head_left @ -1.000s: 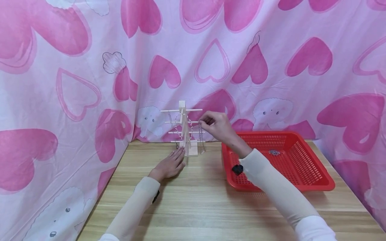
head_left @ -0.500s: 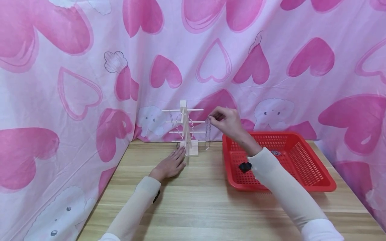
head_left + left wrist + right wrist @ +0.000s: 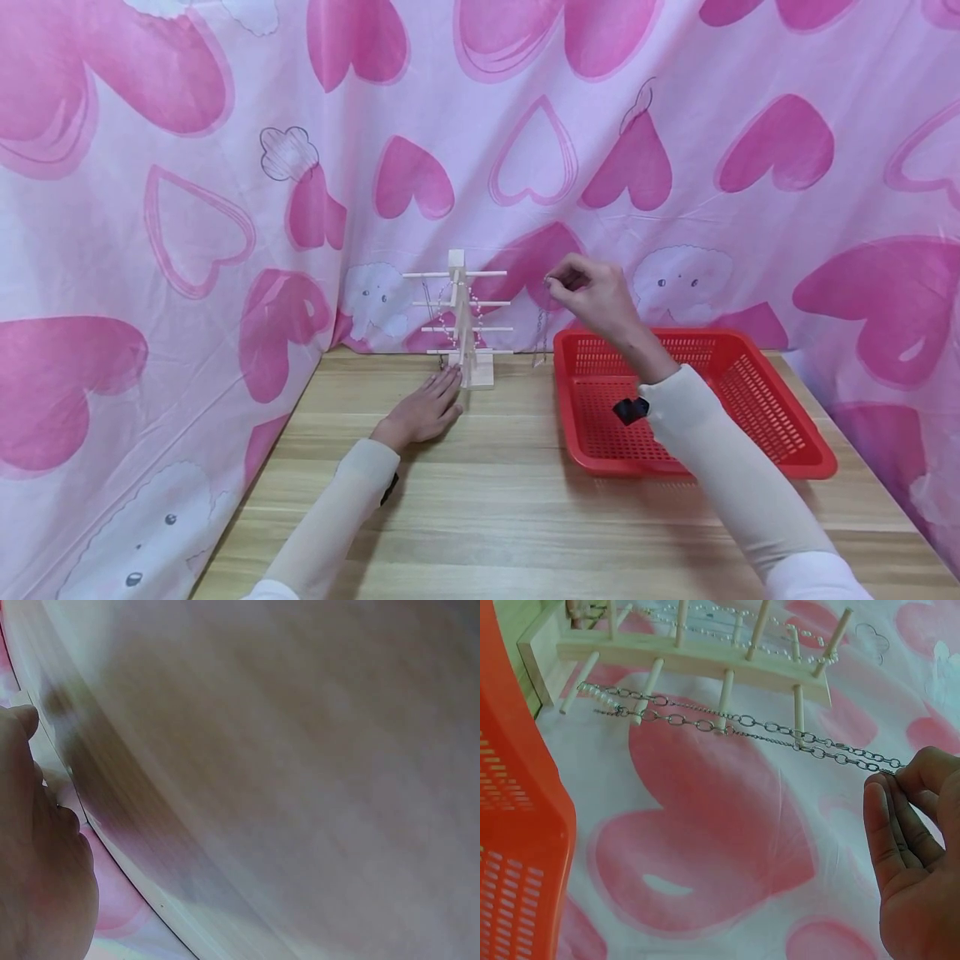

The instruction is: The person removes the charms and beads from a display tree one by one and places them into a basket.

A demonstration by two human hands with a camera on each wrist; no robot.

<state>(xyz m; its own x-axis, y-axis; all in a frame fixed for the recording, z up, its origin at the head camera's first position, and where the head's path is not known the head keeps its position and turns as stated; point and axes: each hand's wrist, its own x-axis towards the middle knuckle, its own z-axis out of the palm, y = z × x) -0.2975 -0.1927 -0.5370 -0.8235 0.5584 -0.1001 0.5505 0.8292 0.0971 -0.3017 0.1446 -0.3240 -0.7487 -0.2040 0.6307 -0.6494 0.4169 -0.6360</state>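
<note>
My right hand (image 3: pixel 592 296) pinches a silver chain necklace (image 3: pixel 694 722) between thumb and fingertips. The necklace hangs doubled, with a short row of white beads (image 3: pixel 600 696) at its lower end. In the head view it is right of the wooden jewelry stand (image 3: pixel 464 333), apart from its pegs. My left hand (image 3: pixel 422 412) lies with extended fingers at the foot of the stand; in the left wrist view the hand (image 3: pixel 52 862) shows at the left edge. A pearl necklace (image 3: pixel 441 321) drapes over the stand's upper pegs, and a thin chain (image 3: pixel 426 292) hangs at its left side.
A red perforated plastic basket (image 3: pixel 566 433) stands on the wooden table (image 3: pixel 480 517) to the right, under my right forearm. Pink heart-patterned cloth (image 3: pixel 517 50) hangs behind and at both sides.
My right hand has moved right and slightly up, carrying the silver chain necklace away from the stand's right pegs. My forearm now covers the silver chain seen earlier in the basket. The left hand stays put.
</note>
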